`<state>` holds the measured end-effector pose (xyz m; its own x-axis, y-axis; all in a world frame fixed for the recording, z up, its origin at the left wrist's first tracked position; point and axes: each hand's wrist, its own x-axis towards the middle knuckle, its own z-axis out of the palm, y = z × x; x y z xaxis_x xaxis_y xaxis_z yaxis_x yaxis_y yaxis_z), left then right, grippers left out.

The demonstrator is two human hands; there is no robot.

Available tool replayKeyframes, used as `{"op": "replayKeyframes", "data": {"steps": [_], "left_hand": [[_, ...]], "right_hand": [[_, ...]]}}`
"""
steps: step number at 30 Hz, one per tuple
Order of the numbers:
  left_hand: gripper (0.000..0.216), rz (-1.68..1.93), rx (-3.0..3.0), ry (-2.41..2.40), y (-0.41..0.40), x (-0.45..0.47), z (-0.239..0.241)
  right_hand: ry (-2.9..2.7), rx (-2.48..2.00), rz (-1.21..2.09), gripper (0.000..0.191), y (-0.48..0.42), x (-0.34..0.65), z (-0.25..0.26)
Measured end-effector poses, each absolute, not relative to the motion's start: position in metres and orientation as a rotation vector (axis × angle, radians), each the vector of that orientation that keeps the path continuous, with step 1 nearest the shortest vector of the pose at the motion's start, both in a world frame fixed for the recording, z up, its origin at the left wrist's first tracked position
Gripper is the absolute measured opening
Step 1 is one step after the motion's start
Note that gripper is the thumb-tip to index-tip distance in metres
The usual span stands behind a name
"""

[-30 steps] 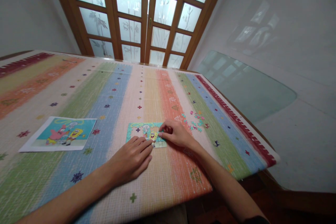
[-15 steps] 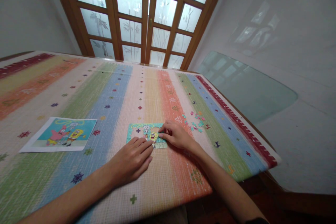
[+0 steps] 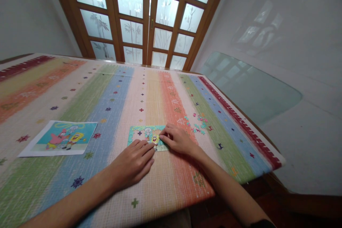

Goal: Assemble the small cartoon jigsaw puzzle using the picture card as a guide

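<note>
A partly assembled jigsaw puzzle (image 3: 133, 128) lies on the striped tablecloth in front of me. Its border is mostly joined, and cloth shows through gaps inside it. A square yellow cartoon figure and a pale green one appear in its middle. My left hand (image 3: 137, 158) rests palm down at the lower edge, fingers stretched out and touching the puzzle. Over the right side, my right hand (image 3: 175, 139) pinches thumb and index finger together beside the yellow figure, on what looks like a small puzzle piece, largely hidden by the fingertips.
Several loose puzzle pieces (image 3: 199, 124) lie scattered to the right. A printed reference picture (image 3: 64, 137) with cartoon figures lies at the left. The striped tablecloth (image 3: 152, 92) covers the table, whose right edge runs beside a wall. Wood-framed glass doors (image 3: 148, 17) stand behind.
My right fingertips have shifted very slightly left, close to the yellow figure. My left hand keeps its place on the puzzle. The whole view has moved a little.
</note>
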<state>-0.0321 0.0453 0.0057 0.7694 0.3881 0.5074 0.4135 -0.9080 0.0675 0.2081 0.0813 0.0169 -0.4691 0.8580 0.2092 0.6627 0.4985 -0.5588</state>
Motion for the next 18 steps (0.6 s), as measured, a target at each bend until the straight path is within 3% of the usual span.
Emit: {"op": "replayKeyframes", "data": {"steps": [4, 9, 12, 18], "left_hand": [[0.025, -0.841, -2.927, -0.665, 0.045, -0.032, 0.005], [0.026, -0.840, -2.911, -0.665, 0.045, -0.033, 0.005], [0.026, -0.825, -2.906, -0.659, 0.045, -0.033, 0.006], [0.027, -0.803, -2.898, -0.649, 0.045, -0.034, 0.007]], "right_hand": [[-2.228, -1.324, 0.450, 0.017, 0.090, 0.217, 0.019], [-2.058, -1.669, 0.094, 0.016, 0.108, 0.262, 0.024], [-1.902, -1.959, -0.093, 0.024, 0.113, 0.302, 0.028], [-1.791, -2.325, -0.152, 0.026, 0.111, 0.362, 0.023]]}}
